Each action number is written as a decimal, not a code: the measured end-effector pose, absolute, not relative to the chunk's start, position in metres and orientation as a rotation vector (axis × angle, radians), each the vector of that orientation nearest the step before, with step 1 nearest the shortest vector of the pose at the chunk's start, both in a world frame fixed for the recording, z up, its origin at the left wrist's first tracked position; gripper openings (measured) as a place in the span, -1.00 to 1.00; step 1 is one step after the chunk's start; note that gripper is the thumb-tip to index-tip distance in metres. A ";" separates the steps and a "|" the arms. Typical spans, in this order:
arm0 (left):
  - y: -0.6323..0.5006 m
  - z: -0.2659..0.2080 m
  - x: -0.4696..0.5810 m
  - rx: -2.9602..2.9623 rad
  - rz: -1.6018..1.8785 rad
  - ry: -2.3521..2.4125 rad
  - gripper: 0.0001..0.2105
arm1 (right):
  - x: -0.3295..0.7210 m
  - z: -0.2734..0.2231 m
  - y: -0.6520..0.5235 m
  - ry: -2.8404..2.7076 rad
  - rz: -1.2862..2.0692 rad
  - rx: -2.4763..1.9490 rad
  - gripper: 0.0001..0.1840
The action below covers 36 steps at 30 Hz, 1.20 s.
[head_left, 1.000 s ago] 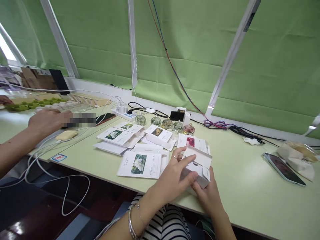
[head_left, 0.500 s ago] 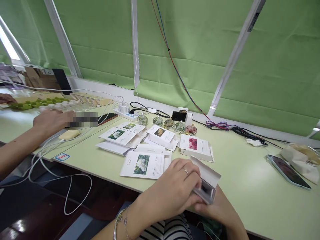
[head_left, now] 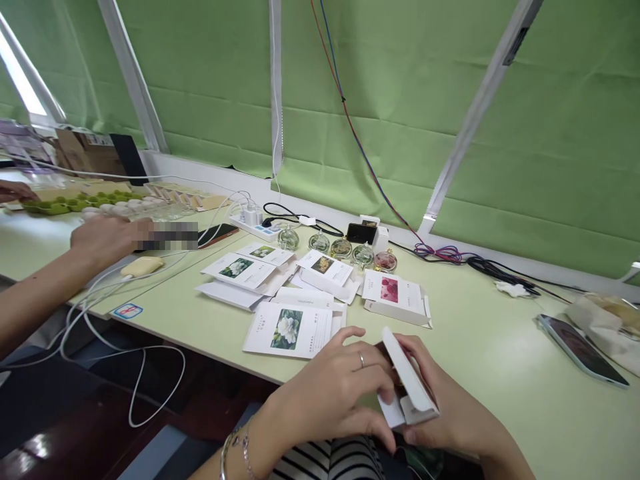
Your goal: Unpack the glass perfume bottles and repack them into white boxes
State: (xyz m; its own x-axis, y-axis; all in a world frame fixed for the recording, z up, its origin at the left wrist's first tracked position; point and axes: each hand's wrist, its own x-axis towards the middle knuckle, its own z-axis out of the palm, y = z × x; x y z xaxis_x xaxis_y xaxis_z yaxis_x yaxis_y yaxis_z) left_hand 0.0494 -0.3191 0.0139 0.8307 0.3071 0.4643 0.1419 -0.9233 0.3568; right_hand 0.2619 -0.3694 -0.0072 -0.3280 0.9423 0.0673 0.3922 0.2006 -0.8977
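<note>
A small white cardboard box (head_left: 413,383) is in my right hand (head_left: 453,403), tilted, with its end flaps standing out. The fingers of that hand wrap around its far side. My left hand (head_left: 345,383), with a ring and bracelets, is at the box's near side. Its fingers are spread, some fingertips reaching the box's opening, the thumb apart below. What lies inside the box is mostly hidden. Just beyond, a flat white carton with a white flower picture (head_left: 287,330) lies on the table (head_left: 480,333).
More opened cartons, one with a red flower picture (head_left: 390,291), lie ahead. Behind them stand several round glass bottles (head_left: 341,248). A phone (head_left: 583,350) lies at right. On the left are white cables (head_left: 143,380), a power strip (head_left: 255,229) and another person's hand (head_left: 107,237).
The box has turned in my right hand, and its flap now stands up differently. My left hand has loosened from it, fingers spreading apart. The view has shifted slightly.
</note>
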 end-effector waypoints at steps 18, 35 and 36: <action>-0.322 -0.028 0.095 2.377 0.508 0.760 -0.84 | 0.283 -0.036 -0.395 -2.010 0.438 -1.910 -0.01; -0.319 -0.040 0.101 2.143 0.712 0.984 -0.78 | 0.430 -0.040 -0.391 -1.925 0.215 -2.403 -0.02; -0.318 -0.041 0.102 2.152 0.719 0.990 -0.78 | 0.424 -0.038 -0.392 -1.939 0.172 -2.362 0.00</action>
State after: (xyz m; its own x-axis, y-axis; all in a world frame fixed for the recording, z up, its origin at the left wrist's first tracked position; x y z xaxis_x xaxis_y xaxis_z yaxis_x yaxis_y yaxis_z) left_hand 0.1017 -0.3185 -0.0409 0.5638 0.8003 0.2040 0.4415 -0.5008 0.7445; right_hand 0.4242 -0.3916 -0.0375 0.1926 0.9806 -0.0356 0.9715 -0.1957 -0.1335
